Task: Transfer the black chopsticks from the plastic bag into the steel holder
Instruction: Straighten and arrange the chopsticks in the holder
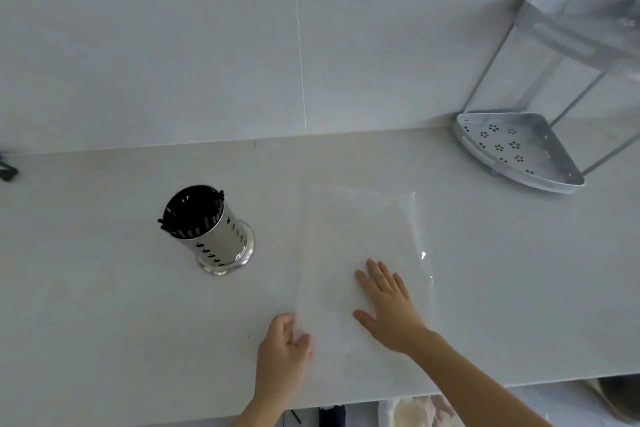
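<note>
A perforated steel holder [221,239] stands upright on the pale counter, left of centre. Several black chopsticks [188,215] stand inside it, their tips showing at the rim. A clear plastic bag [353,229] lies flat to its right, and I see nothing inside it. My right hand [388,305] rests palm-down on the bag's near half, fingers spread. My left hand [284,347] is at the bag's near-left edge, fingers curled against the plastic; whether it pinches the edge is unclear.
A metal two-tier corner rack [519,149] stands at the back right against the wall. The counter's front edge [485,388] runs just below my arms, with items on the floor beneath. A small dark object [7,170] sits at the far left.
</note>
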